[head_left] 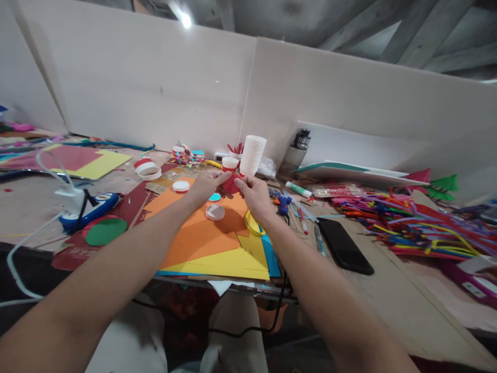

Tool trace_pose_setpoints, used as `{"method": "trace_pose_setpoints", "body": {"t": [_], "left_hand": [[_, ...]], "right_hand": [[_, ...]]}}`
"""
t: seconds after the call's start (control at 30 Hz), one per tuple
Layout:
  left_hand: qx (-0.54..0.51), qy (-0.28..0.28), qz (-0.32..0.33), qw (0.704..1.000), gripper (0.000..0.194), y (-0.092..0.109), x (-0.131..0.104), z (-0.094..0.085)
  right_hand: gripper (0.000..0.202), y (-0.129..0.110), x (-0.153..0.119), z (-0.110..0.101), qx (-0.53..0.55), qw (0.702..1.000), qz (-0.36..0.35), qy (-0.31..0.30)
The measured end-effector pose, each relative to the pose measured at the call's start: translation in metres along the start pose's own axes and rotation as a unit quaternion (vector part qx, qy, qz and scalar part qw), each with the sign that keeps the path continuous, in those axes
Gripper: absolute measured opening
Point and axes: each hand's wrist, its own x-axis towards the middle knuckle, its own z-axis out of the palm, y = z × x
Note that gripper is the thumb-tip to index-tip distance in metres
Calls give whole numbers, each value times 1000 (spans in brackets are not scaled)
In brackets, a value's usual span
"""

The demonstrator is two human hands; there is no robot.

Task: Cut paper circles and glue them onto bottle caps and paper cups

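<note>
Over the orange paper (190, 237), there's the red piece (231, 185), between the left hand (210, 185) and the right hand (254, 194)! Both pinch it, fingers drawn in.

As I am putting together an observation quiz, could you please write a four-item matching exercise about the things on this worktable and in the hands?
1. Red piece
2. Stack of paper cups
3. Hot glue gun
4. Smartphone

A. Black, lying flat
B. White, standing upright
C. Held in the fingers of the left hand and right hand
D. Mostly blue, just right of the right hand

Pairs: 1-C, 2-B, 3-D, 4-A
</note>
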Motion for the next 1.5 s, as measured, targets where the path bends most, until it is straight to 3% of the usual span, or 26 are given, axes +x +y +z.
{"method": "trace_pose_setpoints", "body": {"t": [0.07,0.2,0.3,0.43,0.53,0.63,0.73,0.9,1.07,1.2,1.27,1.33,1.37,1.43,1.5], "left_hand": [[-25,55,2,998,44,0,3,-4],[-50,226,20,973,38,1,10,-20],[11,283,33,959,33,1,12,-28],[149,241,26,958,20,-3,11,-31],[271,198,14,942,10,-13,13,-36],[405,139,-14,904,4,-26,16,-42],[502,111,-69,855,10,-35,18,-45],[575,61,-115,808,9,-38,18,-44],[575,74,-94,809,16,-31,19,-42],[558,152,-24,816,19,-27,19,-43],[545,171,-8,821,18,-27,19,-44],[528,167,-16,833,17,-28,18,-43],[519,160,-29,839,16,-29,18,-43],[506,146,-57,848,13,-31,18,-43],[494,147,-39,856,10,-31,19,-42]], "right_hand": [[31,3,1,0,16,1000,15,-5],[29,9,5,-3,68,996,61,-6],[25,14,7,-4,64,994,93,4],[18,21,9,-5,-20,993,113,5],[11,25,9,-5,-56,992,112,-4],[6,27,10,-5,-63,991,118,-17],[6,27,10,-6,-79,991,105,-22],[8,16,5,-9,-228,973,5,-28],[17,12,-2,-5,-383,914,-86,-99],[16,12,-5,-6,-421,880,-74,-208],[27,6,-6,-11,-412,873,-67,-254],[39,-3,-5,-16,-394,875,-51,-275],[35,-8,-5,-18,-377,885,-40,-269],[23,-14,-3,-21,-330,915,-22,-229],[22,-16,-1,-22,-285,941,-7,-182]]}}
